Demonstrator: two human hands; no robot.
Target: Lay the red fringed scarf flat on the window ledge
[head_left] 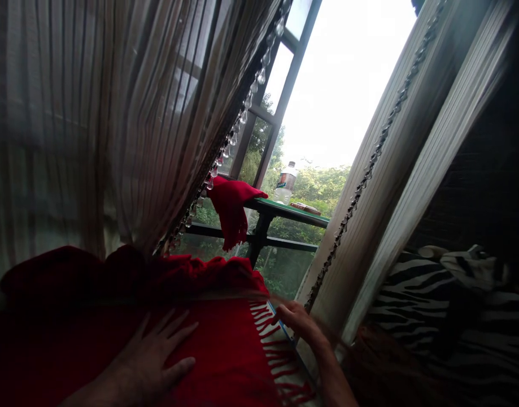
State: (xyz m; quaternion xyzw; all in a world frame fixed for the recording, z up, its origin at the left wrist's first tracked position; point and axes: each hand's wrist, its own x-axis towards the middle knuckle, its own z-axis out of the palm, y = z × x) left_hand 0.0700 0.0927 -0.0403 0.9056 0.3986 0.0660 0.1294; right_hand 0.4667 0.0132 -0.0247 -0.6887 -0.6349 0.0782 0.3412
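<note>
A red fringed cloth (225,339), like a scarf, lies spread flat in front of me. My left hand (153,353) rests palm down on it, fingers spread. Its pale fringe side faces right, with tassels (276,356) lying over a light surface with a bluish edge. At that edge my right hand (299,322) has its fingers curled together near the far corner of the cloth. A thin pale strip (225,295) runs along the cloth's far side towards these fingers; whether they grip it is too blurred to tell. Beyond it more red cloth (191,274) is bunched up.
Another red fringed cloth (231,209) hangs over a green-topped rail (293,212) at the open window. A plastic bottle (286,183) and a small flat object (305,208) stand there. Sheer curtains (115,113) with bead trim hang on both sides. Zebra-striped fabric (420,299) lies at right.
</note>
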